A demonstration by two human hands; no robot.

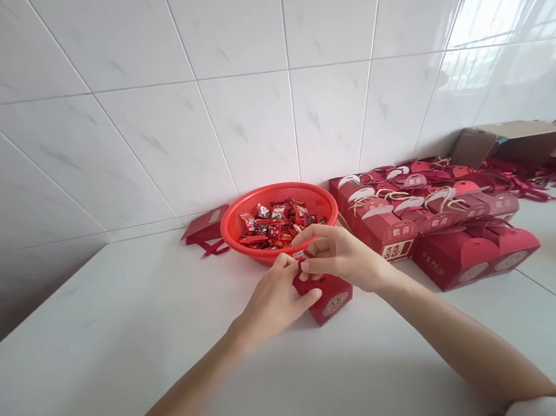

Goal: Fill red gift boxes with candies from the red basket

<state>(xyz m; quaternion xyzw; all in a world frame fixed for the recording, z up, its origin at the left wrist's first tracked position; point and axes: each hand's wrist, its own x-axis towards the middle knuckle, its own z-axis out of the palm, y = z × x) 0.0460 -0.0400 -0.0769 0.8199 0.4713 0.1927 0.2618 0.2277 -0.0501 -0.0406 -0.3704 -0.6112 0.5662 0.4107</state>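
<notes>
Gift box (329, 295), dark red with a round patterned emblem, stands on the white tabletop (125, 356) just in front of the red plastic colander (228, 230) of wrapped candies (273, 229). The left hand (275, 297) grasps its upper part, thumb stretched across the near side. The right hand's (345, 257) fingers are bent close together over the top; whether they pinch anything, I cannot tell. The step in hand looks like fine work at the box's top, which calls for a steady left hold and precise right fingertips. Handled red boxes (427, 205) sit grouped to the right.
</notes>
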